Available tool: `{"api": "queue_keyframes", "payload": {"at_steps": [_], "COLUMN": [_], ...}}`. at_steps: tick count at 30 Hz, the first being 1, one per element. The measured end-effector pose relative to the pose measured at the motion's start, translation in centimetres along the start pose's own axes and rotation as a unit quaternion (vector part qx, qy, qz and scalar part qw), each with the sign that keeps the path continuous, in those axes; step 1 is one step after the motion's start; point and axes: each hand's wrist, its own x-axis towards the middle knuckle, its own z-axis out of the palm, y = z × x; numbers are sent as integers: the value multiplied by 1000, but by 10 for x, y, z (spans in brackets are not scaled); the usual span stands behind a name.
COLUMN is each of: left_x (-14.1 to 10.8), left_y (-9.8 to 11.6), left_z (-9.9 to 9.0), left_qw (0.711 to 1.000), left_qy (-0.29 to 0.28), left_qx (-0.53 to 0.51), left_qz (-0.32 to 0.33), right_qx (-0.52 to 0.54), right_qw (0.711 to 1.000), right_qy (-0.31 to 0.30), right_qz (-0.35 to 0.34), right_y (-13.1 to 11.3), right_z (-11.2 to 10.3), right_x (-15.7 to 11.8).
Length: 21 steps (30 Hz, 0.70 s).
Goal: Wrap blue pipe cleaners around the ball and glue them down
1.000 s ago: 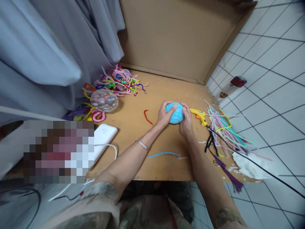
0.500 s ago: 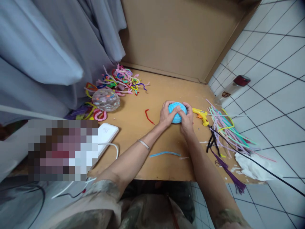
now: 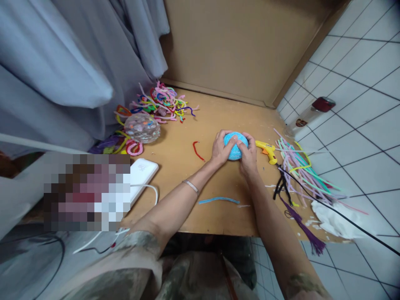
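Note:
A round, light-blue coil (image 3: 236, 151), looking like wound pipe cleaner, is clasped between both my hands over the middle of the table. My left hand (image 3: 221, 148) wraps its left side, thumb across the top. My right hand (image 3: 248, 153) curves round the right side, its thumb beside the other one. The underside of the coil is hidden. Just right of my right hand lies a yellow glue gun (image 3: 268, 151). To the left is a bent red pipe cleaner (image 3: 198, 151), and a straight blue pipe cleaner (image 3: 219, 200) lies nearer the front edge.
Back left sit a heap of coloured pipe cleaners (image 3: 164, 102) and a clear bumpy ball (image 3: 142, 128). A white power bank (image 3: 144, 170) with a cable is at left. Pastel pipe cleaners (image 3: 296, 162), a purple tassel (image 3: 304, 231), white tissue (image 3: 331, 216) and a clear bottle (image 3: 308, 116) stand right.
The whole view has shifted slightly, so everything appears a little further right. Both hands keep the same grasp on the blue coil.

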Motion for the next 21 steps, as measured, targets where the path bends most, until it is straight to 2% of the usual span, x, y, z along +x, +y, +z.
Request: {"api": "queue_keyframes", "payload": {"at_steps": [5,12,21], "left_x": [1,0,2], "left_y": [1,1,2], "left_z": [1,2,1], "left_qw": [1000,1000,1000], "left_qy": [1,1,1], "left_qx": [2,4,0], "left_qz": [-3,6,-16], "right_qx": [-18,11,-34], "right_qw": [1000,1000,999], "right_qy": [8,-21,1], "right_qz": [-9,-4,-16], "right_y": [1,7,2], "right_z": [1,-5,-1], "right_x": [0,2,1]}}
